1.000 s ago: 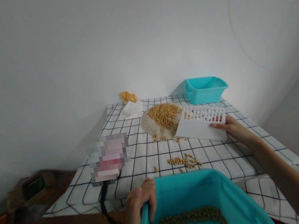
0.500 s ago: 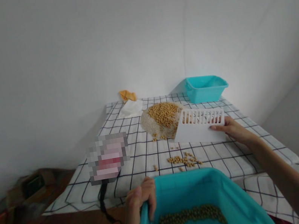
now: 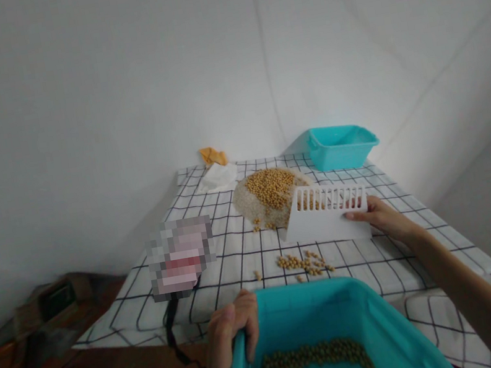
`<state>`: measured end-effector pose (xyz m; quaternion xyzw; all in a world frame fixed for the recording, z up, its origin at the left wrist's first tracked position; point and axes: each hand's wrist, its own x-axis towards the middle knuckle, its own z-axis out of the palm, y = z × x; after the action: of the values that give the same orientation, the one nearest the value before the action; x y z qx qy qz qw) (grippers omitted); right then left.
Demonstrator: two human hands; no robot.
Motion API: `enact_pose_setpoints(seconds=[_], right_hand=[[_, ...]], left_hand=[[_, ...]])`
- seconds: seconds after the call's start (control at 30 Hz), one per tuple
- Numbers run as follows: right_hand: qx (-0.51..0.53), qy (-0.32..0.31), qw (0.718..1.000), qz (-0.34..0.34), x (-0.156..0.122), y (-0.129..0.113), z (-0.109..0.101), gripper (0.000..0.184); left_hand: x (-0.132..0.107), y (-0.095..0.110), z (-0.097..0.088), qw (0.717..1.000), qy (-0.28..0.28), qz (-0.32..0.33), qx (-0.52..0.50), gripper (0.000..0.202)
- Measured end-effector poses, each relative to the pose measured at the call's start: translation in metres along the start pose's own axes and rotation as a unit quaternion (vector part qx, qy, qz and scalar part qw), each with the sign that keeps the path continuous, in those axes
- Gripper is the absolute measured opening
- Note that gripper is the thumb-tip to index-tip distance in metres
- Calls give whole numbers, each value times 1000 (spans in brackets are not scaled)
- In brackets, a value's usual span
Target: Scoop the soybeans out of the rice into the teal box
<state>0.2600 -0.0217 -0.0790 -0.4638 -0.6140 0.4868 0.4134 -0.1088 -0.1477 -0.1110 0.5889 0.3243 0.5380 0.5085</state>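
My left hand point(image 3: 228, 337) grips the near left rim of a teal tub point(image 3: 393, 335) held low in front of me; a row of soybeans point(image 3: 315, 357) lies inside it. My right hand point(image 3: 380, 216) holds a white slotted scoop point(image 3: 324, 218) by its right end. The scoop's mouth is pushed into the right side of a pile of soybeans on white rice point(image 3: 268, 191) on the checked tablecloth point(image 3: 370, 254). A few loose soybeans point(image 3: 303, 262) lie scattered between the pile and the tub.
A second teal tub point(image 3: 343, 145) stands at the table's far right corner by the wall. A white cloth point(image 3: 218, 177) and an orange scrap point(image 3: 212, 156) lie at the far left. A pixelated pink item point(image 3: 180, 258) rests left of the beans. A brown surface sits lower left.
The scoop in my right hand has dropped lower and slid left into the edge of the bean pile. My left hand and the near tub have held still.
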Motion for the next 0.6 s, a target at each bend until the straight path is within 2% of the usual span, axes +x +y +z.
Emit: enact_pose_setpoints(seconds=[0.2,0.47,0.6], right_hand=[[32,-23,998,39,1,2,10,39],[13,-40,998,38,3,-2,21,38],[13,-62,997,47,9,-3,33,36]], left_hand=[[0,0,5,1000,22,-12,8,69],[1,2,5,1000,13,-11,13,68],[2,4,2,996,4,-18,82,68]])
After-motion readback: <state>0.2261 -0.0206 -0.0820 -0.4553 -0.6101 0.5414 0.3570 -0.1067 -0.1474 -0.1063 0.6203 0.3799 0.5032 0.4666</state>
